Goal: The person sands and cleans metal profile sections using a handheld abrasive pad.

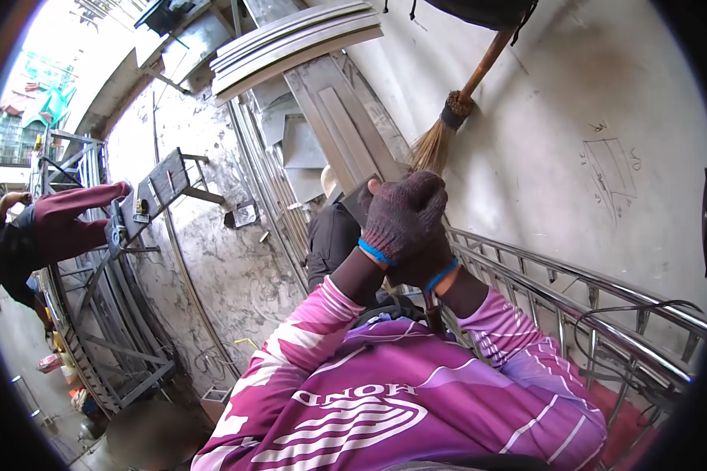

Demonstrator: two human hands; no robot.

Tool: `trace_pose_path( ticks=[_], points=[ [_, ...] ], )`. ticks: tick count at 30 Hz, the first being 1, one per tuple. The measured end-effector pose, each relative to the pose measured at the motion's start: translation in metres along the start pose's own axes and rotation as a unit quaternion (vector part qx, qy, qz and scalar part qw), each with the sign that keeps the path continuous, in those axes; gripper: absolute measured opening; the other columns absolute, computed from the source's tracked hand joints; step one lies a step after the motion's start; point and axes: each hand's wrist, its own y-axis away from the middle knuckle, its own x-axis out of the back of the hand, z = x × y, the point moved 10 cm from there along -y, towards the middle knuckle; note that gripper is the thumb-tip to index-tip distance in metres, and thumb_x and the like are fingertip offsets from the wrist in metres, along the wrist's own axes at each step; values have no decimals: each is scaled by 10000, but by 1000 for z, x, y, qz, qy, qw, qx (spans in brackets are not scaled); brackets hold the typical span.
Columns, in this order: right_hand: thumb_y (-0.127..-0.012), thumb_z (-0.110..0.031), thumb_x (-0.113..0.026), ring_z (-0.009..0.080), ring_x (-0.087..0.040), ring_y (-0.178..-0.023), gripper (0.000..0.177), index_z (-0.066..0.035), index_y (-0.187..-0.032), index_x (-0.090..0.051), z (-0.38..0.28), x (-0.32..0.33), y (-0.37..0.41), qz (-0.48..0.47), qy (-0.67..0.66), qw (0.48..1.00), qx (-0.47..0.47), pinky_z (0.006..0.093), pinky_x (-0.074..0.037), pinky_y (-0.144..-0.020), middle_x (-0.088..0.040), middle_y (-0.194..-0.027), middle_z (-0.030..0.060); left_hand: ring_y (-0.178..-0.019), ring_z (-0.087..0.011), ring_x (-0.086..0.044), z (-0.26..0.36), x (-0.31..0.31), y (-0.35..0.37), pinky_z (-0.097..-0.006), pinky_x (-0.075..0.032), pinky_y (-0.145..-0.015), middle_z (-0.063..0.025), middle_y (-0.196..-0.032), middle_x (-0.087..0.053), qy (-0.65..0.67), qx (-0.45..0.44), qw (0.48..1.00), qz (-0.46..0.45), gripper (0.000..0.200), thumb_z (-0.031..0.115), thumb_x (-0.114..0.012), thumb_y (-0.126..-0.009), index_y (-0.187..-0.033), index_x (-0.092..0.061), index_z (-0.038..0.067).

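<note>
- Dark knit gloves (407, 208) (2, w/ 2 blue cuffs (377, 251)) were on both hands, just below 1 broom (456, 110).
- L hand (401, 224): fingers curled in, pressed tog.
- R hand (418, 271): behind L, touching it; fingers mostly hidden, can't tell state, nor if anything was pinched.
- 1 metal rack (605, 330): lower R of broom.
- 1 other person (75, 216): far L of broom, nr 1 bench (163, 180).

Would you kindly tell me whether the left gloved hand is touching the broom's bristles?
Cannot tell. In the head view, the left gloved hand overlaps the lower end of the broom's bristles, so neither contact nor gap shows plainly.
</note>
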Motion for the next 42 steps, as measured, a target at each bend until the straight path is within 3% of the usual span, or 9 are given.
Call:
trace_pose_path(
  ticks=[4, 7, 15, 21, 26, 30, 32, 35, 42],
  points=[
    [-930, -363, -662, 335, -413, -1483, 693, -41, -1517, -481, 16, -12, -39, 1, -104, 994, -29, 458, -251, -1272, -476, -1556, 213, -912, -136, -702, -37, 1, -20, -306, -558, -825, -80, -929, -753, 76, -7, 997, -27, 226, 170, -698, -959, -1112, -739, 9],
    [-880, -625, -603, 332, -392, -1492, 810, -213, -1559, -445, 27, -10, -104, 5, 17, 998, -57, 737, -165, -1188, -491, -1568, 118, -894, -143, -706, -41, 42, -75, -308, -564, -834, -107, -940, -771, 102, -3, 994, 39, 223, 184, -683, -973, -1099, -745, 10],
    [-867, -598, -642, 317, -359, -1524, 824, -240, -1579, -433, 50, -33, -189, 57, 7, 993, -99, 726, -120, -1210, -465, -1607, 132, -860, -170, -690, -38, 75, -156, -345, -557, -797, -114, -920, -768, -66, -51, 995, 53, 244, 207, -694, -917, -1011, -752, -10],
    [-976, -508, -549, 299, -428, -1469, 657, -140, -1518, -495, 15, -22, -50, -39, 65, 997, -29, 689, -161, -1214, -513, -1557, 156, -848, -310, -760, -14, 8, -14, -406, -574, -791, -189, -879, -744, -119, -135, 983, 26, 196, 190, -737, -884, -1034, -746, 65],
    [-966, -323, -660, 307, -590, -1125, 489, -33, -1350, -573, -9, 26, 8, 130, -35, 988, 81, 512, -380, -1088, -630, -1183, 103, -828, -382, -742, -1, -26, 46, -460, -564, -816, -172, -796, -716, -65, -135, 988, -20, 144, 149, -746, -844, -983, -739, 113],
    [-942, -312, -689, 309, -605, -1103, 487, -36, -1328, -579, 38, -4, -41, 111, -340, 925, -127, 518, -394, -1090, -624, -1123, 92, -873, -250, -780, -17, 4, -4, -373, -581, -856, -142, -902, -775, -44, -73, 996, -10, 163, 125, -720, -898, -1045, -744, 56],
    [-913, -564, -582, 318, -434, -1470, 742, -209, -1552, -454, 35, -19, -89, 63, -87, 993, -51, 719, -110, -1223, -531, -1545, 127, -911, -245, -770, -19, 32, -52, -338, -585, -832, -163, -944, -773, -53, -62, 997, 16, 189, 133, -681, -936, -1083, -744, 31],
    [-885, -559, -629, 321, -484, -1426, 665, -231, -1460, -560, 43, -28, -170, 9, -10, 998, -64, 711, -209, -1181, -545, -1521, 128, -754, -143, -657, -28, 67, -134, -314, -548, -728, -82, -836, -727, -52, -122, 991, 35, 216, 192, -677, -953, -1040, -746, 6],
    [-858, -589, -638, 344, -421, -1481, 807, -225, -1557, -463, 47, -36, -180, 10, 38, 996, -78, 718, -166, -1193, -491, -1587, 136, -870, -370, -749, -36, 69, -150, -436, -578, -781, -219, -931, -744, -119, -112, 985, 52, 286, 295, -669, -903, -1002, -749, 40]
  ],
)
